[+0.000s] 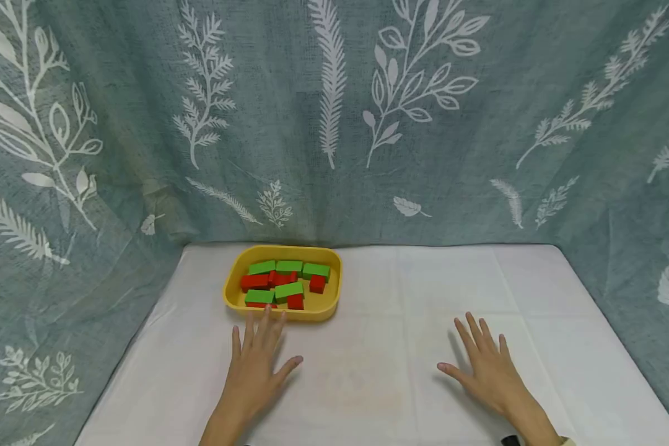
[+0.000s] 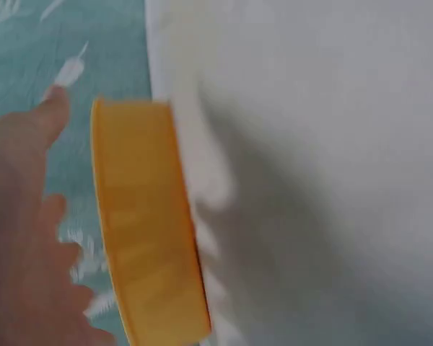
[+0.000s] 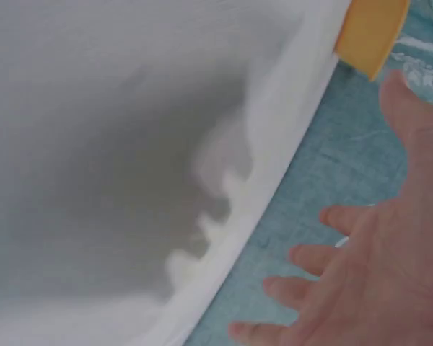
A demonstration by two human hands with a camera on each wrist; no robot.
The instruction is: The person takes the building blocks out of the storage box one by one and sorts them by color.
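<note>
A yellow tray stands at the back left of the white table, holding several green blocks and red blocks. My left hand is spread just in front of it, with fingertips overlapping its near rim in the head view; it holds nothing. In the left wrist view the tray's yellow side wall is beside that hand. On the right side my right hand hovers over the cloth, fingers spread and holding nothing. The right wrist view shows this hand with a corner of the tray beyond it.
White cloth covers the table. Behind and at both sides hangs a blue-green curtain with white leaf prints. A dark band shows at the right wrist.
</note>
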